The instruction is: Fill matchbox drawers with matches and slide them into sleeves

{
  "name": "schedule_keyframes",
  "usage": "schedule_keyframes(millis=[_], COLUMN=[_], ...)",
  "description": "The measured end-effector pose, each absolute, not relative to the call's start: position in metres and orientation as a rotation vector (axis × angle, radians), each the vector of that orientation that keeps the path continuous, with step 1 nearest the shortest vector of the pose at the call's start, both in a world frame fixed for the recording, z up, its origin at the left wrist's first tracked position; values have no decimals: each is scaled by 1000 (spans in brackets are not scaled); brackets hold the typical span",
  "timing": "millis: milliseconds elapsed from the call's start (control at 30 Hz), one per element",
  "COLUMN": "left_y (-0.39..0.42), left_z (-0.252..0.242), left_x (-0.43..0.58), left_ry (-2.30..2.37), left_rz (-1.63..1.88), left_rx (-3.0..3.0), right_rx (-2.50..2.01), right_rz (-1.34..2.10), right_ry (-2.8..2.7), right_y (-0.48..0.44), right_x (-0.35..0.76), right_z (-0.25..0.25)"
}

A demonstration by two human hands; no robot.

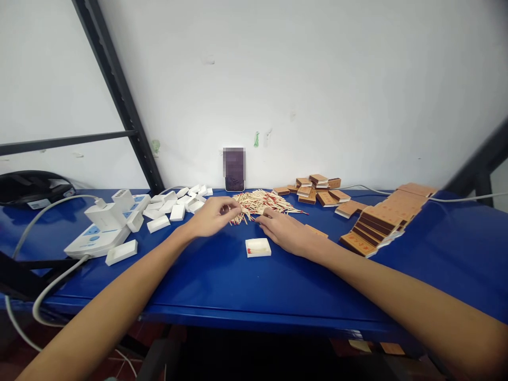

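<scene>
Bare forearms stretch in from both lower corners toward a loose heap of red-tipped matches at the middle of the blue table. The left hand is at the heap's left edge, thumb and forefinger drawn narrow; whether it grips a match, I cannot tell. The right hand bends its fingers at the near edge, and their hold is likewise unclear. Just in front of the heap, between the two wrists, is a small white tray with a few matches along its near side. More white trays are jumbled on the left, near a power strip bearing chargers. Brown matchbox sleeves lie piled on the right, beside a sloping stack of matchboxes. Behind, a dark tablet-like device leans against the white wall.
</scene>
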State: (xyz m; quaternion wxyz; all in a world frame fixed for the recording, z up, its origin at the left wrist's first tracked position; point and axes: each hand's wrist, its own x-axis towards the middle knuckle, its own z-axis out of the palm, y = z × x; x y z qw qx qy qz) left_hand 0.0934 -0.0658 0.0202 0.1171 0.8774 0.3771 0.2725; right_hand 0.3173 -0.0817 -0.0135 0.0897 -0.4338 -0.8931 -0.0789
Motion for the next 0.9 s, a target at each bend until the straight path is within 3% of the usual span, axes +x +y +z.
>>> schedule_keyframes(millis=[400,900], left_y=[-50,-45], left_z=[5,8], left_x=[83,72], left_ry=[1488,1152], left_rz=[608,260], left_rx=[2604,3030], right_rx=[-1289,-1337], right_rz=[-168,-52], right_ry=[-2705,-2666], right_y=[-79,-81], right_x=[317,317], right_z=[-14,-12])
